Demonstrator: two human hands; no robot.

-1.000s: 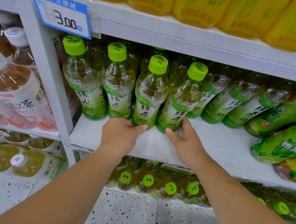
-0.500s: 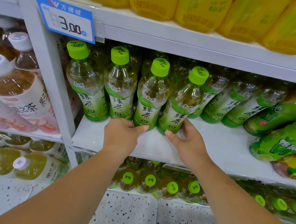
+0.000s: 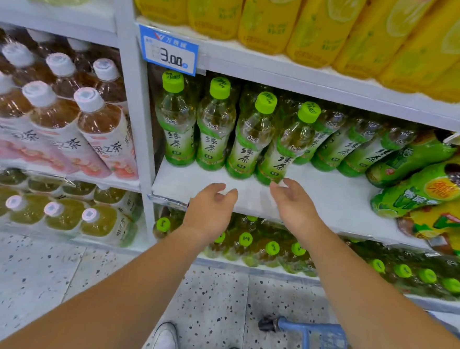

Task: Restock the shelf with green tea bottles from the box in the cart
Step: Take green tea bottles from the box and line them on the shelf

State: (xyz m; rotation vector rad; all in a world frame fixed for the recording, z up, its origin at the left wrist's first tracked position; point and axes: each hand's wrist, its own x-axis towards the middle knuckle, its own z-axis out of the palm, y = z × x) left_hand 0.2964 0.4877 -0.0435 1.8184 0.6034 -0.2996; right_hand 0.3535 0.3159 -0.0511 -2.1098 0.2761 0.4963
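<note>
Several green tea bottles with lime-green caps stand in a front row on the white shelf [image 3: 330, 197]; the rightmost front bottle [image 3: 285, 148] leans a little to the right, with the bottle next to it [image 3: 250, 137] on its left. More of them stand behind. My left hand [image 3: 210, 208] hovers over the shelf's front edge, fingers loosely curled, holding nothing. My right hand [image 3: 292, 203] is just below the rightmost bottle's base, fingers relaxed and empty, apart from the bottle. The box is out of view.
A blue cart [image 3: 318, 341] shows its corner at the bottom right. Yellow bottles [image 3: 315, 22] fill the shelf above, larger green and yellow bottles [image 3: 423, 193] lie at the right. Brown tea bottles [image 3: 64, 113] fill the left bay past the upright post [image 3: 134, 129].
Both hands have let go of the two right-hand front bottles and drawn back toward the shelf's front edge. The camera has pulled back and tilted down, showing the floor and cart.
</note>
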